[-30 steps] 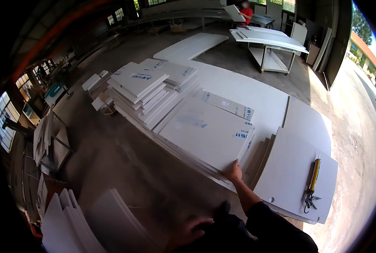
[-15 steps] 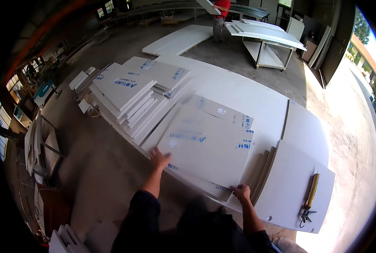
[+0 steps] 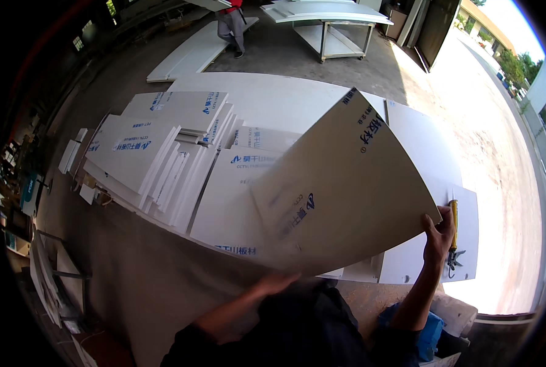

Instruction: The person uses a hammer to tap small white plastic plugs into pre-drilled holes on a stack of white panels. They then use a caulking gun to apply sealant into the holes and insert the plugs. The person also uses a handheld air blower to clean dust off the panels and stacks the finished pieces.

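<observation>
Gripping a tilted white panel [image 3: 340, 183] by its near edge, both the left hand [image 3: 276, 282] and right hand [image 3: 439, 235] had it clear of the stack [image 3: 163, 153]; many boards seemingly remained unmoved.

There is one view only, from a wide fisheye camera worn on the person's head, looking steeply down and forward. It sits close above the raised white panel [image 3: 340, 189], which fills the middle of the frame, with both forearms entering from the lower edge. Farther off, toward the top, the concrete floor [image 3: 371, 67] and a metal table [image 3: 331, 24] curve with the lens; the rim is black.
</observation>
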Demonstrator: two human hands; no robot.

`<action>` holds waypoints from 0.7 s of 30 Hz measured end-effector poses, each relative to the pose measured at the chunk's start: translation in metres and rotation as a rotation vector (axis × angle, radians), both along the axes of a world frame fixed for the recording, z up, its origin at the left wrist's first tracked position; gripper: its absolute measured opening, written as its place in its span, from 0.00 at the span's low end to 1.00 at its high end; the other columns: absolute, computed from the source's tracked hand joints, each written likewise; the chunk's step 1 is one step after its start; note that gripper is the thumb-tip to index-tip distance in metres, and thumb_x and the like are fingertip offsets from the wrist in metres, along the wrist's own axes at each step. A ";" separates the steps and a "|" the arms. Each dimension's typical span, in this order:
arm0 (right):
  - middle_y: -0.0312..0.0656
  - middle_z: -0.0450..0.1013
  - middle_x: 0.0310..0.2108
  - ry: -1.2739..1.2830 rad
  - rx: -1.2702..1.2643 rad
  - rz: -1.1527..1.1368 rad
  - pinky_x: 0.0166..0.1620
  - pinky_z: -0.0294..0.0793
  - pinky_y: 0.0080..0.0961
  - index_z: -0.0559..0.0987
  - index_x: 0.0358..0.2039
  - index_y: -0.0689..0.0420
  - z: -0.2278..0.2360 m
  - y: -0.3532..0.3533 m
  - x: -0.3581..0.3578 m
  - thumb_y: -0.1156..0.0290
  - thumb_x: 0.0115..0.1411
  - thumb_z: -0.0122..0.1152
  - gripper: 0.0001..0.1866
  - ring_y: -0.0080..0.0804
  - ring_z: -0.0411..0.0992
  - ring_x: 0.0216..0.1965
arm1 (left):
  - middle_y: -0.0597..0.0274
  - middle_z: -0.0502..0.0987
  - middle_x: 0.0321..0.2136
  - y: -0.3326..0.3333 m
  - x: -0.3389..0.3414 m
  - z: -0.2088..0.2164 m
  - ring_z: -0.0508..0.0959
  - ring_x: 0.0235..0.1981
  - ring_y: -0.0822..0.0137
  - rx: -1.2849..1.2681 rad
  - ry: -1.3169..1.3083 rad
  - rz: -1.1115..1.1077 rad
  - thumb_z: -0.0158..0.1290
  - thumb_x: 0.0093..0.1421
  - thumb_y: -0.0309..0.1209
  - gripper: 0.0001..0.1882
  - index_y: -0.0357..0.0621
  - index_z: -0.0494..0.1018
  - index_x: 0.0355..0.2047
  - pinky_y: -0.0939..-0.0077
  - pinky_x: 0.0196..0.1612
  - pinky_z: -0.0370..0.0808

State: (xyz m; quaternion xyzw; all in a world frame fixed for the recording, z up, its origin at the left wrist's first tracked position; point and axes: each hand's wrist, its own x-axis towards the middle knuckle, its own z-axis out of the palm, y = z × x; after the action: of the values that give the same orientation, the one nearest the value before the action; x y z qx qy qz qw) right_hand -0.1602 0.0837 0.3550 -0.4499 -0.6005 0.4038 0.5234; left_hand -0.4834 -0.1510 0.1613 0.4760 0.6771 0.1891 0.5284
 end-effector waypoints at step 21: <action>0.44 0.74 0.42 -0.025 0.802 0.703 0.37 0.82 0.24 0.78 0.41 0.62 0.037 -0.215 -0.107 0.73 0.59 0.59 0.11 0.35 0.78 0.45 | 0.51 0.69 0.58 -0.057 -0.015 0.261 0.71 0.59 0.53 0.677 -0.838 1.020 0.43 0.64 0.58 0.39 0.42 0.59 0.66 0.58 0.60 0.69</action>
State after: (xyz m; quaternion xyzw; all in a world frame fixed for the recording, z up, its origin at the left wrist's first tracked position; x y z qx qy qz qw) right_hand -0.2677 -0.1315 0.3923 0.0089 -0.8285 0.2882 0.4801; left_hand -0.4985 -0.2083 0.4224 0.1272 0.4602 0.7754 0.4132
